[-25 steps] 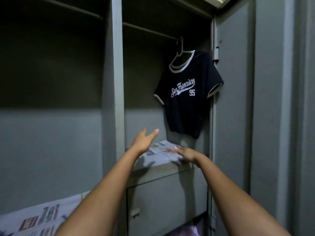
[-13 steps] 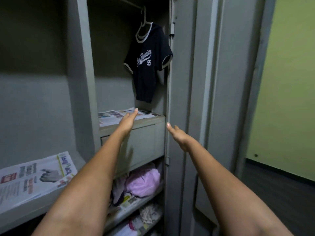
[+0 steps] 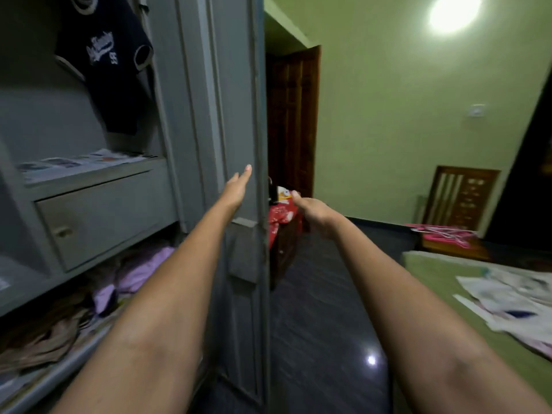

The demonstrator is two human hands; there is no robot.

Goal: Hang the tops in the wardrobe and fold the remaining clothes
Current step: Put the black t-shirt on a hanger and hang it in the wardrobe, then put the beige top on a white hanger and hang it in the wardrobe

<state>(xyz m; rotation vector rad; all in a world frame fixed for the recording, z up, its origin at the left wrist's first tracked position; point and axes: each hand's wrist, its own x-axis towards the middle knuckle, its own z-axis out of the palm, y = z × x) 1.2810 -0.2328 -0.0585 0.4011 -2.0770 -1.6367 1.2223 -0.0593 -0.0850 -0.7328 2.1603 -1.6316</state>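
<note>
Navy top (image 3: pixel 110 70) hangs in wardrobe (image 3: pixel 191 94) at 10 o'clock. Left hand (image 3: pixel 237 186) grip apart, empty; right hand (image 3: pixel 313 209) loosely curled, apparently empty. Remaining clothes (image 3: pixel 513 306) on bed (image 3: pixel 433 264), 4 o'clock, awaiting pickup.

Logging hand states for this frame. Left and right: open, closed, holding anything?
Left hand: open, fingers straight, in front of the wardrobe door, holding nothing.
Right hand: fingers loosely curled, nothing seen in it; counts as open.

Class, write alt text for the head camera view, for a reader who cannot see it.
Two bare forearms reach forward, left hand open against the grey wardrobe door, right hand loosely curled and empty. A navy T-shirt hangs inside; pale clothes lie on the bed at right.
</note>
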